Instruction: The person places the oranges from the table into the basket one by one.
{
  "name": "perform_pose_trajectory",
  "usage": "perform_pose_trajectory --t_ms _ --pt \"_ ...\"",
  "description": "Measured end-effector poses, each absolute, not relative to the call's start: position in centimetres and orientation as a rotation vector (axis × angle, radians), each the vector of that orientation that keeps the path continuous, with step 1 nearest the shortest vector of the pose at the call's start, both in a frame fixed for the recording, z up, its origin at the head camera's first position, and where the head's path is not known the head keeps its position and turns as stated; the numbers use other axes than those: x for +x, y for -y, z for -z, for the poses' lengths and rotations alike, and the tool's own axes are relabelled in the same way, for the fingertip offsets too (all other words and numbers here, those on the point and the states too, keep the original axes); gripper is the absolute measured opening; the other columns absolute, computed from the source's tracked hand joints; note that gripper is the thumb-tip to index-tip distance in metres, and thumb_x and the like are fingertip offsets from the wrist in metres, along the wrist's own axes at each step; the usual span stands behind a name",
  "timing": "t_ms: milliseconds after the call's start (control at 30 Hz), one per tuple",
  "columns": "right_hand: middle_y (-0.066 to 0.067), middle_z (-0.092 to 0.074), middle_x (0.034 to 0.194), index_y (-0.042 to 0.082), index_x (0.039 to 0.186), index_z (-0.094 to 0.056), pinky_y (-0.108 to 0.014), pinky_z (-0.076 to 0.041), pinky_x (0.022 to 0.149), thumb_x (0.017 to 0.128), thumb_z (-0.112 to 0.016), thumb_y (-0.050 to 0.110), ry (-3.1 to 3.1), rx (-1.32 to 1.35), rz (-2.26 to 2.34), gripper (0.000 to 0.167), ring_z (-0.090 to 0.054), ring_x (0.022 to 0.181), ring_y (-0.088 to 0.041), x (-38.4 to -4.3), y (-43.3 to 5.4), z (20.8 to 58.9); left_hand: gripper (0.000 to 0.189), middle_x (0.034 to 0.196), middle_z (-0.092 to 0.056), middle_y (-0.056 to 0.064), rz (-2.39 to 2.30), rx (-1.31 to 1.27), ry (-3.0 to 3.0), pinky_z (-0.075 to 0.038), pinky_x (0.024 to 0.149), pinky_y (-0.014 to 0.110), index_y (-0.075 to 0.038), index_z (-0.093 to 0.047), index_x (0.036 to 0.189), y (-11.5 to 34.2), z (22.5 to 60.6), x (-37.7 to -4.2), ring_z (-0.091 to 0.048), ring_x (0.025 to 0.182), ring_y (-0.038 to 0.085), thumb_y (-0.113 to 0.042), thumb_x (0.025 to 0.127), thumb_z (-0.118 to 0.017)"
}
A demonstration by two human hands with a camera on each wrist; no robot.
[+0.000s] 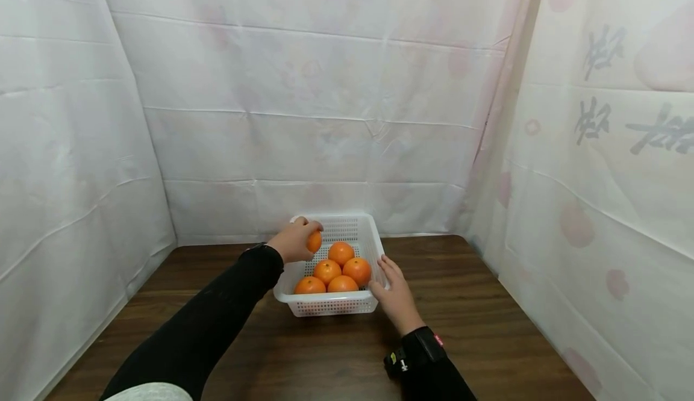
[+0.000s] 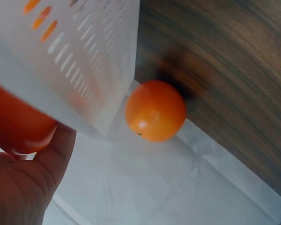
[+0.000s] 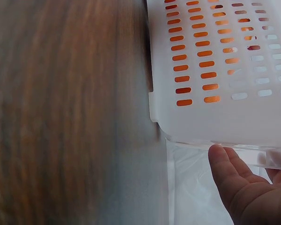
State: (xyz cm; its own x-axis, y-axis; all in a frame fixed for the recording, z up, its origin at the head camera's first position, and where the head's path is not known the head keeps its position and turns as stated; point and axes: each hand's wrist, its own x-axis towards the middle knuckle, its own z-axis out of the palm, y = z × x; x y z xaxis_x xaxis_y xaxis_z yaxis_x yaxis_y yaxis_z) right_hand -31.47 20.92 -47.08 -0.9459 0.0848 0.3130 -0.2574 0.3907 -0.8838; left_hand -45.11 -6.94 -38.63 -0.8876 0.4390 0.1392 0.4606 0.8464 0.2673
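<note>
My left hand [image 1: 295,241] holds an orange [image 1: 314,241] over the left side of a white plastic basket [image 1: 336,307]. In the left wrist view, that orange [image 2: 21,122] shows beside the basket's rim, with the fingers around it. Several oranges [image 1: 327,271] lie inside, mostly toward the near end. At the right rim is my right hand [image 1: 398,298], its fingers and thumb holding the edge near the front corner. The right wrist view shows this hand [image 3: 253,192] at the rim, partly behind it.
Another orange [image 2: 156,111] sits outside the basket, by the back of the wooden table [image 2: 215,70]; the head view hides it. White cloth [image 1: 309,118] hangs behind the table and along both sides.
</note>
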Motion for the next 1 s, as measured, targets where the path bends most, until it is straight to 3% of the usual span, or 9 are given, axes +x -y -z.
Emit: perform_pose_trajectory --t_ms 167,433,1000 --pt "-0.01 -0.038 0.172 0.001 0.155 -0.053 -0.064 -0.03 0.127 0.097 -0.068 0.015 2.352 0.139 -1.581 0.062 -0.034 0.158 -0.039 -31.5 -20.9 46.9 0.067 0.138 -0.057 0.01 0.335 -0.772 2.921 -0.058 0.089 0.042 -0.029 -0.06 0.144 7.1 38.9 -44.7 -0.06 0.105 0.026 -0.021 0.084 -0.088" --pt "-0.01 -0.039 0.171 0.001 0.155 -0.053 -0.063 -0.031 0.126 0.096 -0.068 0.016 2.354 0.139 -1.564 0.063 -0.036 0.157 -0.04 -31.5 -21.0 47.1 0.065 0.143 -0.056 0.012 0.302 -0.764 2.9 -0.056 0.098 0.049 -0.028 -0.062 0.143 7.7 39.9 -45.0 -0.058 0.117 0.031 -0.024 0.084 -0.09" --pt "-0.012 -0.039 0.171 0.001 0.155 -0.053 -0.067 -0.032 0.124 0.096 -0.067 0.017 2.364 0.143 -1.55 0.063 -0.036 0.157 -0.042 -31.1 -21.1 46.7 0.065 0.137 -0.057 0.012 0.245 -0.858 2.833 -0.056 0.1 0.047 -0.025 -0.063 0.146 7.9 41.5 -44.3 -0.057 0.119 0.029 -0.024 0.086 -0.089"
